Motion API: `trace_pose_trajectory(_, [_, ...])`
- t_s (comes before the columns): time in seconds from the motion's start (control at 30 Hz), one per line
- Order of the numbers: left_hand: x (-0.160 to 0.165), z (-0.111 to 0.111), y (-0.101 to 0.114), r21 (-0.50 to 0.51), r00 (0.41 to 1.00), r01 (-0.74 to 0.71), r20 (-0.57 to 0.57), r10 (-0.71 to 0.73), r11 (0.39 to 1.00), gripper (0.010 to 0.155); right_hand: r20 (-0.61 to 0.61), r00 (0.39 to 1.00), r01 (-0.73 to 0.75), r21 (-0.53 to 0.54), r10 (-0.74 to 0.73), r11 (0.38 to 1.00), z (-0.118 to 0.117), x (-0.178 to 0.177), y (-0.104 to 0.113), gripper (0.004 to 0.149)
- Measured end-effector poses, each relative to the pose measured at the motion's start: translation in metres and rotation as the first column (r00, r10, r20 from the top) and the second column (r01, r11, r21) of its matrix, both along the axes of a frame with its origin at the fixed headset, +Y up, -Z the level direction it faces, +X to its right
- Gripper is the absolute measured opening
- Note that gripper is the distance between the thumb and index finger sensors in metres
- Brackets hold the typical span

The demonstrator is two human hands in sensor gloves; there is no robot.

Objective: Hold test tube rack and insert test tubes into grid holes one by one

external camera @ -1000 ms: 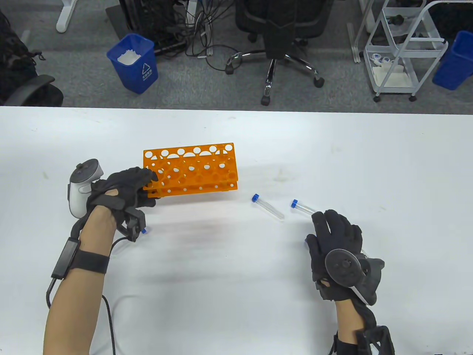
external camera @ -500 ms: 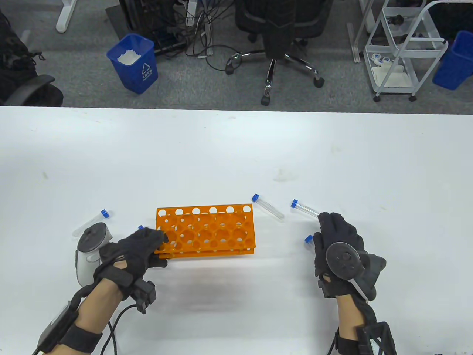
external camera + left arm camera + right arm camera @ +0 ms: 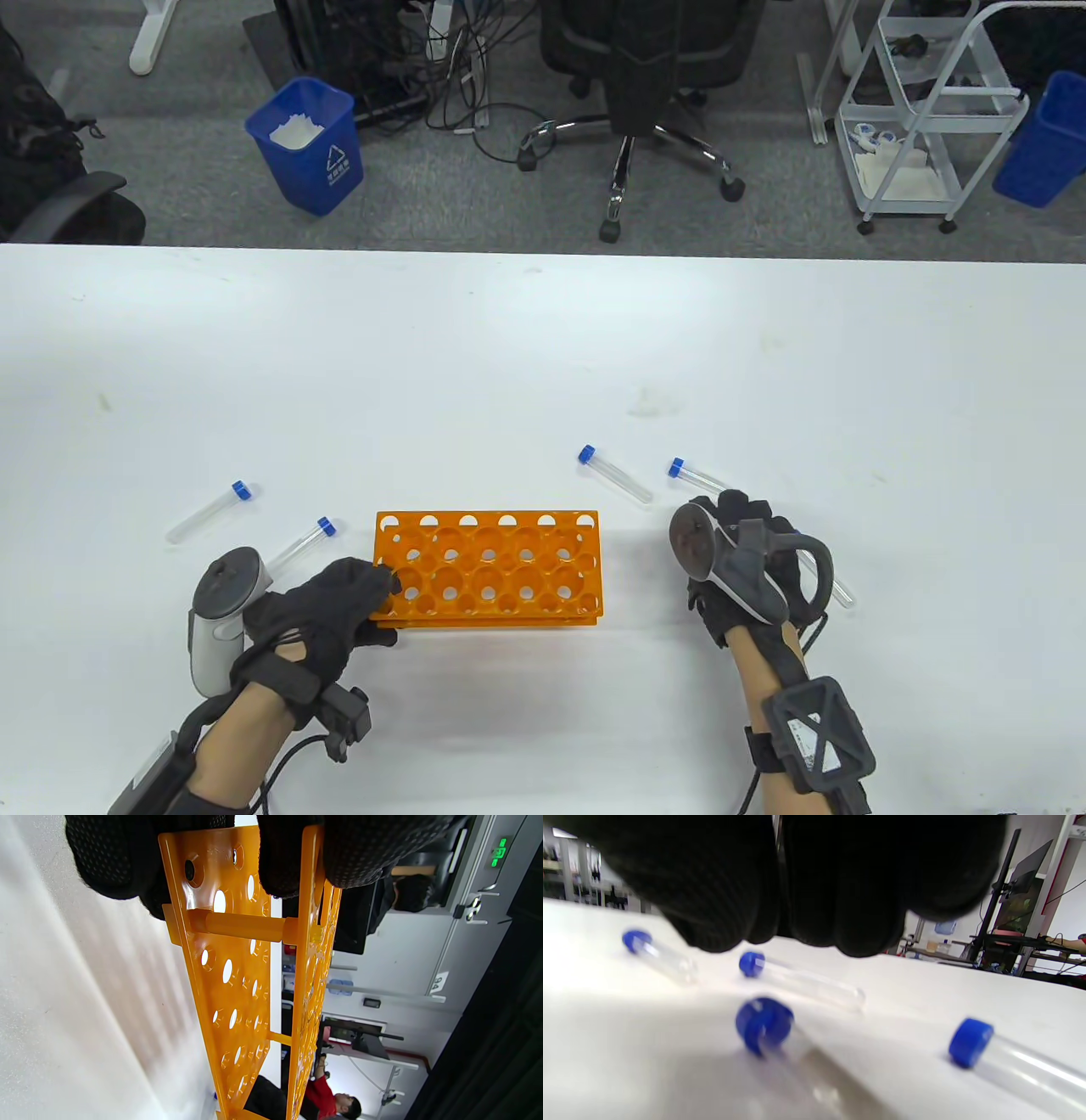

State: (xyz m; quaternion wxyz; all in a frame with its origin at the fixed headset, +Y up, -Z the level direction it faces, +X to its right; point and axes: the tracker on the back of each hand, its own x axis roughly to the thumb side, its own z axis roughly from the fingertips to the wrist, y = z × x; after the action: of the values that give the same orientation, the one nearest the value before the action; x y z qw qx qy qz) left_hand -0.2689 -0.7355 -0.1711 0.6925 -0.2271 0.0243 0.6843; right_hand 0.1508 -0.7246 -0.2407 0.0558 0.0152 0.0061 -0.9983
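Rack (image 3: pixel 488 567), orange, now sits nearer me than a second ago, my left hand (image 3: pixel 327 603) gripping its left end; my right hand (image 3: pixel 747 564) has rolled over above loose test tubes (image 3: pixel 615 474), grip impossible to tell. My right wrist view alone shows four blue-capped tubes (image 3: pixel 797 982) lying under my fingers (image 3: pixel 721 891).

Beyond our white table (image 3: pixel 543 340) we see grey carpet (image 3: pixel 170 170), a blue bin (image 3: pixel 305 144) holding white scraps, a black office chair (image 3: pixel 632 76) on castors, tangled cables (image 3: pixel 458 93), a white trolley (image 3: pixel 925 110) and another blue bin (image 3: pixel 1042 140) at right.
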Motion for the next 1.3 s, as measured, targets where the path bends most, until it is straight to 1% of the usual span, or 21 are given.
trace_pose_trajectory(0.07, [-0.002,0.000,0.000,0.001,1.000,-0.010,-0.007,0.010,1.000,0.039,0.000,1.000,-0.021,-0.022,0.021,1.000,-0.001,-0.003,-0.008,0.050])
trace_pose_trajectory(0.1, [-0.002,-0.001,0.000,0.002,1.000,-0.012,-0.008,0.012,1.000,0.039,-0.001,0.999,-0.053,-0.040,0.053,0.998,-0.001,-0.004,-0.011,0.051])
trace_pose_trajectory(0.47, [-0.006,0.000,0.001,-0.006,1.000,-0.022,-0.013,0.022,1.000,0.038,-0.003,0.989,-0.148,-0.077,0.148,0.986,-0.005,-0.010,-0.028,0.051])
trace_pose_trajectory(0.7, [-0.004,0.000,-0.001,-0.012,1.000,-0.021,0.001,0.021,1.000,0.038,-0.001,0.986,-0.164,-0.072,0.165,0.984,-0.005,-0.013,-0.028,0.052])
trace_pose_trajectory(0.87, [-0.003,0.000,-0.002,-0.017,1.000,-0.015,0.009,0.016,1.000,0.039,0.014,0.991,-0.129,-0.092,0.131,0.987,-0.003,-0.013,-0.024,0.052])
trace_pose_trajectory(0.93, [-0.002,0.000,-0.003,-0.018,1.000,-0.015,0.012,0.015,1.000,0.039,0.021,0.995,-0.096,-0.085,0.098,0.992,-0.002,-0.012,-0.018,0.052])
trace_pose_trajectory(1.03, [-0.001,0.000,-0.003,-0.020,1.000,-0.017,0.016,0.017,1.000,0.039,0.021,1.000,0.015,-0.052,-0.014,0.999,0.004,-0.011,0.002,0.052])
trace_pose_trajectory(1.13, [0.000,0.000,-0.003,-0.020,1.000,-0.025,0.018,0.025,0.999,0.039,-0.021,0.982,0.190,0.035,-0.190,0.981,0.017,-0.014,0.031,0.051])
trace_pose_trajectory(1.17, [0.000,-0.001,-0.003,-0.019,0.999,-0.026,0.018,0.026,0.999,0.039,-0.032,0.974,0.225,0.054,-0.224,0.973,0.021,-0.015,0.038,0.050])
trace_pose_trajectory(1.2, [0.000,-0.001,-0.003,-0.020,0.999,-0.027,0.018,0.028,0.999,0.039,-0.060,0.963,0.269,0.083,-0.264,0.960,0.025,-0.017,0.051,0.050])
trace_pose_trajectory(1.3, [0.001,0.000,-0.003,-0.021,1.000,-0.028,0.011,0.028,0.999,0.039,-0.126,0.944,0.323,0.155,-0.306,0.934,0.036,-0.027,0.086,0.050])
